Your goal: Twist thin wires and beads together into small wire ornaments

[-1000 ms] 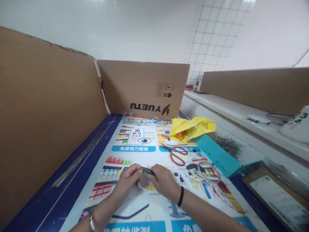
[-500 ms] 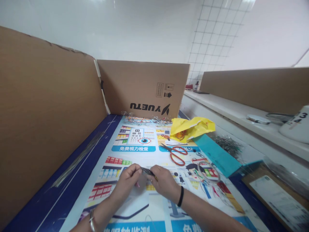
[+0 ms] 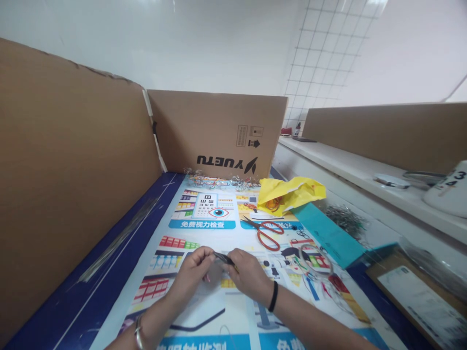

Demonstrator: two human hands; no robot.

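Observation:
My right hand (image 3: 250, 273), with a black band on its wrist, is closed round a pair of pliers (image 3: 223, 258). Their slim dark jaws point left, and a bit of yellow shows by the palm. The jaw tips reach the fingers of my left hand (image 3: 197, 266), which are pinched together. Whatever lies in that pinch is too small and too covered to name; a pink bit (image 3: 207, 278) shows just below it. Both hands are held over a printed poster sheet (image 3: 215, 238). Beyond them lie red-handled scissors (image 3: 268, 233), with their blades to the left.
At the back right is a yellow bag (image 3: 292, 192). A teal strip (image 3: 328, 233) and a heap of wire pieces (image 3: 345, 218) lie to the right. A wire coil (image 3: 315, 260) rests near my right arm. Cardboard panels (image 3: 219, 131) stand behind and left. Long wires (image 3: 120, 238) lie left.
The hands stay almost in place. The pliers' jaws have turned slightly between them.

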